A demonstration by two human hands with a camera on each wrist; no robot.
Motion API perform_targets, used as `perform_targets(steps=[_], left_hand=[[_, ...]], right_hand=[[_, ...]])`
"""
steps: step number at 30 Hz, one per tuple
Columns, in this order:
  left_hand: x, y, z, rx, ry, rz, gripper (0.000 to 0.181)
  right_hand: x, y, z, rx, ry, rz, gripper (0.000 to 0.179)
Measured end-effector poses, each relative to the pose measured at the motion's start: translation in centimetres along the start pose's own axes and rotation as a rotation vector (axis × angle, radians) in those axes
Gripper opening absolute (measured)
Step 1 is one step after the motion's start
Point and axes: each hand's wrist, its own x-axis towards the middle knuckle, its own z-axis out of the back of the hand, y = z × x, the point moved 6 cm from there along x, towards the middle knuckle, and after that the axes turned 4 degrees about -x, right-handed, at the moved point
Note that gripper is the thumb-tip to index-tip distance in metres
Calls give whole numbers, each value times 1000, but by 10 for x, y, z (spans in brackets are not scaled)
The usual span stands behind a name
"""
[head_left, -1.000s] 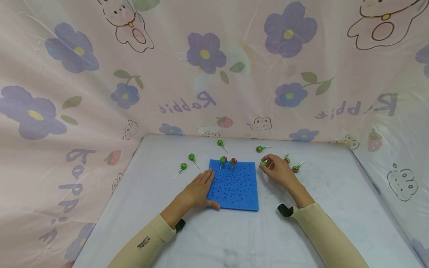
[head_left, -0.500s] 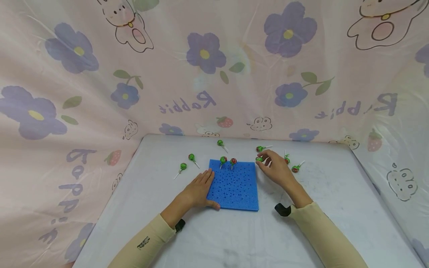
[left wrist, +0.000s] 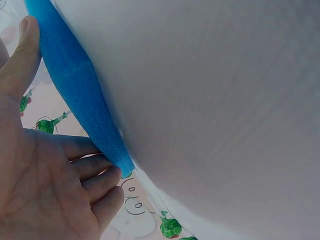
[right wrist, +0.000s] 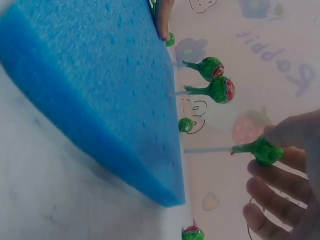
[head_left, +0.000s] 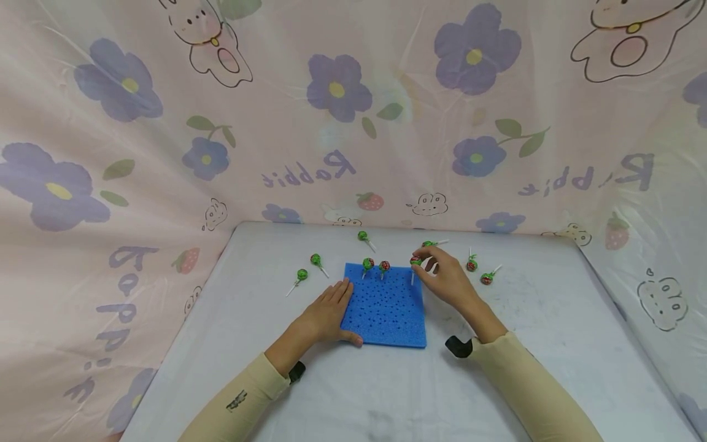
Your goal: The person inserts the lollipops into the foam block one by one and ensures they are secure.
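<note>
My right hand (head_left: 450, 279) pinches the wrapped head of a green lollipop (right wrist: 266, 150) between thumb and fingers. Its white stick points down at the far right part of a blue foam block (head_left: 386, 313) dotted with small holes; whether the tip touches the foam I cannot tell. Two lollipops, one green and red (head_left: 368, 263) and one beside it (head_left: 385, 266), stand upright in the block near its far edge. My left hand (head_left: 326, 313) rests along the block's left side, fingers straight, thumb at the near edge; the left wrist view shows the fingers (left wrist: 102, 182) against the foam.
Several loose lollipops lie on the white table (head_left: 364, 393): a pair to the left (head_left: 302, 274), one at the back (head_left: 363, 236), one behind my right hand (head_left: 428, 244), and a pair to the right (head_left: 486, 279). A printed curtain (head_left: 397, 141) surrounds the table.
My right hand has moved left with the lollipop, from beside the block to over its far right part. The lollipop's stick now hangs downward. My left hand has stayed still.
</note>
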Motion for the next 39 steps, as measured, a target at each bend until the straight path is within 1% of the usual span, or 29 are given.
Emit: perform_targets(steps=[6, 13, 22, 32, 39], left_hand=[[1, 1, -1, 8, 1, -1, 130], [1, 2, -1, 5, 0, -6, 130], [2, 3, -1, 4, -9, -10, 130], [2, 2, -1, -9, -10, -5, 131], [2, 2, -3, -3, -9, -11, 130]], right_hand=[[1, 4, -6, 6, 20, 0, 30], [3, 6, -10, -14, 22, 13, 31], [5, 8, -13, -57, 44, 27, 33], [6, 10, -18, -51, 42, 64, 32], [5, 12, -20, -74, 49, 74, 31]])
